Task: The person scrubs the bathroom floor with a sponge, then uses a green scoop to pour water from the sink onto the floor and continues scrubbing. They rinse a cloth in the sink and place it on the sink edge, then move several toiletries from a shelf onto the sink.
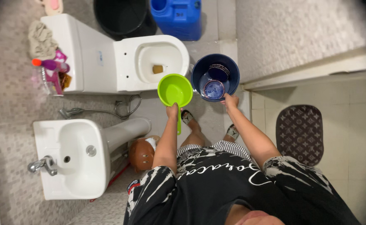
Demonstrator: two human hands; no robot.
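Gripping a lime-green dipper [175, 89] (round bowl, long handle) beside a navy bucket [215, 77]

1 dipper [175, 89], 2 buckets [215, 77], 1 toilet [120, 62]

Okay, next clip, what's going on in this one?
A person stands in a bathroom facing a white toilet. The left hand holds a green dipper by its handle, bowl upward. The right hand grips the rim of a dark blue bucket that has a smaller container inside. A white sink is on the left, and a blue jug stands behind the toilet.
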